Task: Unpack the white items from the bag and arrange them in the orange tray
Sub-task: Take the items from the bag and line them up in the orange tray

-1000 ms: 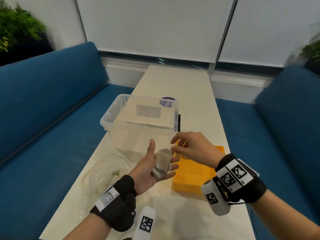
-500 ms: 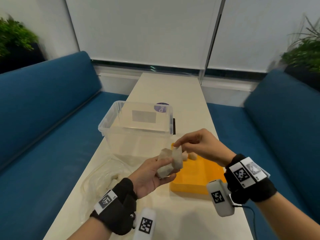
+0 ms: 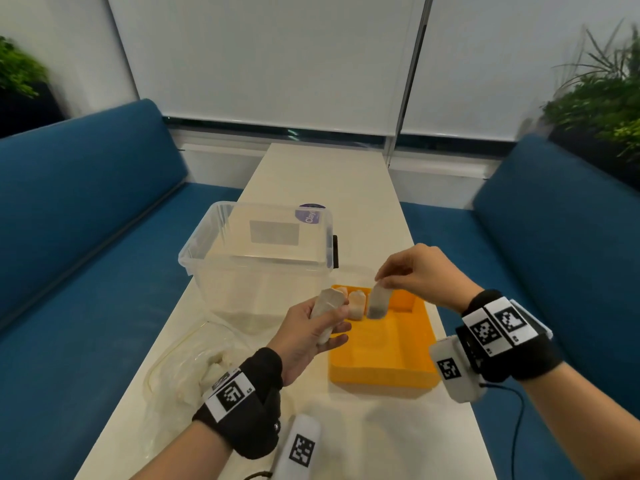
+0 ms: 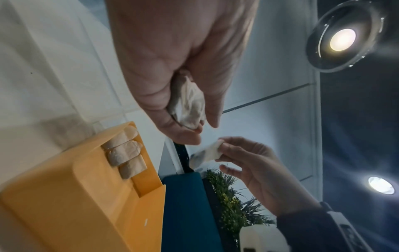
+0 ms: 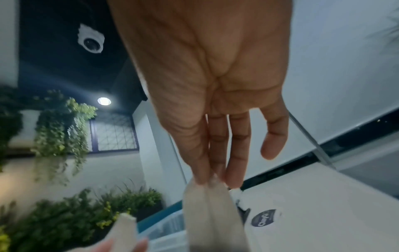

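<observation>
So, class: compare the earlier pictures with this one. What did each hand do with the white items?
The right hand pinched one white packet off the bundle in the left hand and carried it right, over the orange tray. The left hand held its bundle throughout; the clear tub and plastic bag stayed put.

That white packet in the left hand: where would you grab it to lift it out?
Pinch the upper end of the white packet, coming from above. That end sticks up clear of the left hand, whose fingers wrap the lower part. The right hand already pinches another packet that way.
</observation>
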`<action>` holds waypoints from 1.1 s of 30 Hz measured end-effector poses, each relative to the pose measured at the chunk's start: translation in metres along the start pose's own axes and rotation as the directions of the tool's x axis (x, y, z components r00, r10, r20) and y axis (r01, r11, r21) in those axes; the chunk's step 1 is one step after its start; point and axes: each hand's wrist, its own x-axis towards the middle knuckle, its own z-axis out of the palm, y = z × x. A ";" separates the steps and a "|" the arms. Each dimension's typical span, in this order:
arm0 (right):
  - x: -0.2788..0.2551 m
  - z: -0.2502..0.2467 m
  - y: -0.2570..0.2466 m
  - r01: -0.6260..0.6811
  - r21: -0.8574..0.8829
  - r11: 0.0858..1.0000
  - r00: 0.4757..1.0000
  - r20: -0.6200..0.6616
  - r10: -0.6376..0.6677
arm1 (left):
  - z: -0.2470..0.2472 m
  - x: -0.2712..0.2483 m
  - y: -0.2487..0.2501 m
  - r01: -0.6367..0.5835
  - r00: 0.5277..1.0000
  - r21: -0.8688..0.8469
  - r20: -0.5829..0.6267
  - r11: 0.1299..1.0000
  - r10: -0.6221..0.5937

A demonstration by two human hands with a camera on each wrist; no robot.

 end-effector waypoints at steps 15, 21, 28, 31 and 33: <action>0.060 0.055 0.092 -0.161 -0.606 0.779 0.912 0.209 0.352 | -0.017 0.017 -0.011 0.063 0.991 -0.013 -0.116 0.998 -0.064; 0.077 0.072 0.100 -0.159 -0.691 0.705 0.933 0.128 0.336 | -0.025 0.016 -0.013 0.059 0.985 -0.031 -0.160 0.998 -0.063; 0.088 0.078 0.107 -0.181 -0.739 0.649 0.947 0.046 0.317 | -0.030 0.013 -0.014 0.057 0.981 -0.034 -0.186 0.998 -0.062; 0.089 0.081 0.107 -0.171 -0.757 0.631 0.951 0.039 0.305 | -0.028 0.014 -0.015 0.068 0.980 -0.021 -0.189 0.997 -0.070; 0.089 0.081 0.106 -0.168 -0.767 0.619 0.953 0.035 0.301 | -0.026 0.014 -0.015 0.073 0.981 -0.014 -0.179 0.997 -0.074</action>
